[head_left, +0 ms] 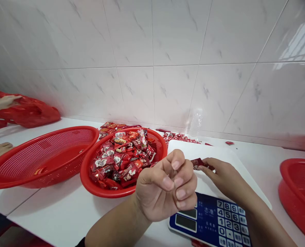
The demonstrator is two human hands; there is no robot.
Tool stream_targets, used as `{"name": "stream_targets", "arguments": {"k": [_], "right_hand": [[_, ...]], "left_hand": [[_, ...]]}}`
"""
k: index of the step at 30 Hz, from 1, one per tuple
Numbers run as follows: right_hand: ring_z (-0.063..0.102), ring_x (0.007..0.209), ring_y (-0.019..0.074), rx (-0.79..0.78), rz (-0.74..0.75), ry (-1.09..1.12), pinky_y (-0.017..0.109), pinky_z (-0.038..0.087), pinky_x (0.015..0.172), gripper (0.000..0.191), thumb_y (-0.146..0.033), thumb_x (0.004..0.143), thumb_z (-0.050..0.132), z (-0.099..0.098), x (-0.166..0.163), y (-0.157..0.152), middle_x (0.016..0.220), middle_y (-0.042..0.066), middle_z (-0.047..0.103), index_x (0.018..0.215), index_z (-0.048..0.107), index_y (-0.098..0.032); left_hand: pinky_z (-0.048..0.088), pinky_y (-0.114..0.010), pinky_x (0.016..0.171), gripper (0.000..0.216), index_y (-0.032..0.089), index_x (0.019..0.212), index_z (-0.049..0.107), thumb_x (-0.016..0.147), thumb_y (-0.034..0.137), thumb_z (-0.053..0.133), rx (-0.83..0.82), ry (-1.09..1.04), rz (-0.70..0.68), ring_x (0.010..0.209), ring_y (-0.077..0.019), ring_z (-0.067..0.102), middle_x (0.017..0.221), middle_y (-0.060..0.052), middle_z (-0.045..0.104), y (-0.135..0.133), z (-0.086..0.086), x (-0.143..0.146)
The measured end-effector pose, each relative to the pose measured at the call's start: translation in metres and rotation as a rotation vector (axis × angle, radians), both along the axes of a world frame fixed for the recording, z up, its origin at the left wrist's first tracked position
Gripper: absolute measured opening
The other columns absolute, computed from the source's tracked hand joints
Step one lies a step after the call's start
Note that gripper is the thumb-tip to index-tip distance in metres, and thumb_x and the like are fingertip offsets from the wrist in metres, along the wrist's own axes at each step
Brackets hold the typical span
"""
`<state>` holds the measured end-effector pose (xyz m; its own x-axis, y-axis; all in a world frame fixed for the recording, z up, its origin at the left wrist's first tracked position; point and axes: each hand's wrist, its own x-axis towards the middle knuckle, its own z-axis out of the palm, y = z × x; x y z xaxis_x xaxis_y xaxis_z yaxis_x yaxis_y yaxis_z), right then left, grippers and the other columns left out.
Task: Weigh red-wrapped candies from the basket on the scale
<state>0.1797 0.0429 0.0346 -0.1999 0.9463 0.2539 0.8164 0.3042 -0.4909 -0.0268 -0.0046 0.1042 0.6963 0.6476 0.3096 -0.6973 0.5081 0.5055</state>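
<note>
My left hand (169,185) is raised palm up in front of the scale, its fingers curled in towards the thumb, and I see nothing in it. Over the white weighing pan (232,159), my right hand (220,173) pinches a small dark red candy packet (196,162). Below the pan sits the scale's blue keypad panel (211,219), partly covered by my hands and right forearm. Just left of my left hand, a red plastic basket (87,171) is filled with red-wrapped candies (121,157) of mixed kinds.
A second red basket (90,132) at left holds few small pieces. Another red basket (286,192) stands at right. More packets (180,138) lie by the tiled wall near a clear plastic container (195,123). Another person's hand (10,101) touches a red plastic bag (36,109).
</note>
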Motion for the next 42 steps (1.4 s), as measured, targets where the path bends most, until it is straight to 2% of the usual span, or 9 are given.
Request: {"name": "stream_targets", "arguments": {"k": [10, 22, 26, 29, 31, 34, 36, 39, 42], "right_hand": [[0.061, 0.072, 0.0209, -0.066, -0.005, 0.179, 0.031, 0.044, 0.064, 0.029, -0.044, 0.087, 0.043, -0.002, 0.004, 0.004, 0.078, 0.002, 0.069, 0.085, 0.064, -0.024], [0.060, 0.067, 0.0194, -0.060, -0.040, 0.183, 0.030, 0.042, 0.063, 0.029, -0.046, 0.087, 0.044, -0.006, 0.003, 0.008, 0.077, 0.001, 0.069, 0.085, 0.065, -0.025], [0.062, 0.072, 0.0206, -0.073, -0.145, 0.103, 0.031, 0.041, 0.062, 0.030, -0.048, 0.087, 0.041, -0.010, 0.006, 0.012, 0.081, 0.000, 0.070, 0.086, 0.065, -0.029], [0.062, 0.078, 0.0238, -0.024, -0.316, -0.004, 0.033, 0.041, 0.060, 0.033, -0.050, 0.085, 0.041, -0.012, 0.010, 0.015, 0.091, 0.001, 0.070, 0.097, 0.063, -0.029], [0.062, 0.077, 0.0238, 0.000, -0.368, 0.003, 0.034, 0.041, 0.060, 0.035, -0.051, 0.084, 0.043, -0.010, 0.010, 0.014, 0.092, 0.002, 0.069, 0.103, 0.061, -0.028], [0.060, 0.078, 0.0219, -0.014, -0.264, 0.258, 0.035, 0.044, 0.068, 0.032, -0.052, 0.082, 0.050, -0.001, 0.004, 0.005, 0.090, 0.003, 0.067, 0.099, 0.062, -0.027], [0.058, 0.081, 0.0211, -0.036, -0.079, 0.584, 0.035, 0.045, 0.073, 0.030, -0.053, 0.081, 0.054, 0.007, -0.003, -0.006, 0.087, 0.004, 0.064, 0.090, 0.063, -0.025], [0.053, 0.077, 0.0179, -0.080, 0.280, 1.169, 0.034, 0.046, 0.077, 0.038, -0.059, 0.084, 0.047, 0.020, -0.014, -0.024, 0.076, 0.001, 0.055, 0.075, 0.059, -0.024], [0.045, 0.067, 0.0144, -0.173, 0.478, 1.595, 0.032, 0.046, 0.070, 0.048, -0.064, 0.085, 0.038, 0.033, -0.022, -0.041, 0.067, -0.001, 0.040, 0.065, 0.051, -0.023]], "left_hand": [[0.038, -0.015, 0.043, 0.017, 0.018, 0.068, 0.048, 0.057, 0.007, 0.055, 0.016, 0.000, 0.005, 0.050, -0.0068, 0.041, 0.058, 0.003, 0.042, -0.001, -0.002, 0.000], [0.038, -0.016, 0.042, 0.016, 0.018, 0.068, 0.049, 0.058, 0.007, 0.056, 0.031, 0.008, -0.002, 0.049, -0.0071, 0.041, 0.058, 0.003, 0.042, 0.002, -0.002, 0.000], [0.038, -0.016, 0.042, 0.017, 0.018, 0.067, 0.049, 0.058, 0.007, 0.057, 0.035, 0.019, 0.003, 0.049, -0.0073, 0.041, 0.058, 0.003, 0.042, 0.002, -0.003, 0.000], [0.038, -0.016, 0.042, 0.016, 0.018, 0.067, 0.049, 0.058, 0.007, 0.057, 0.042, 0.022, -0.002, 0.049, -0.0072, 0.041, 0.058, 0.003, 0.042, 0.002, -0.003, 0.000], [0.038, -0.015, 0.043, 0.016, 0.018, 0.068, 0.049, 0.059, 0.007, 0.056, 0.043, 0.019, 0.000, 0.050, -0.0070, 0.042, 0.059, 0.003, 0.041, 0.002, -0.003, 0.000], [0.039, -0.016, 0.044, 0.016, 0.018, 0.069, 0.049, 0.059, 0.007, 0.055, 0.044, 0.023, 0.008, 0.051, -0.0069, 0.042, 0.060, 0.003, 0.042, 0.002, -0.004, 0.000], [0.039, -0.016, 0.045, 0.016, 0.018, 0.069, 0.049, 0.060, 0.007, 0.055, 0.046, 0.030, 0.017, 0.051, -0.0070, 0.043, 0.060, 0.003, 0.042, 0.002, -0.003, 0.000], [0.038, -0.016, 0.045, 0.015, 0.018, 0.069, 0.048, 0.060, 0.008, 0.055, 0.054, 0.041, 0.024, 0.051, -0.0071, 0.042, 0.060, 0.003, 0.041, 0.003, -0.003, 0.000], [0.036, -0.017, 0.045, 0.015, 0.018, 0.069, 0.046, 0.062, 0.010, 0.056, 0.082, 0.057, 0.040, 0.051, -0.0072, 0.039, 0.060, 0.003, 0.040, 0.003, -0.002, 0.000]]}}
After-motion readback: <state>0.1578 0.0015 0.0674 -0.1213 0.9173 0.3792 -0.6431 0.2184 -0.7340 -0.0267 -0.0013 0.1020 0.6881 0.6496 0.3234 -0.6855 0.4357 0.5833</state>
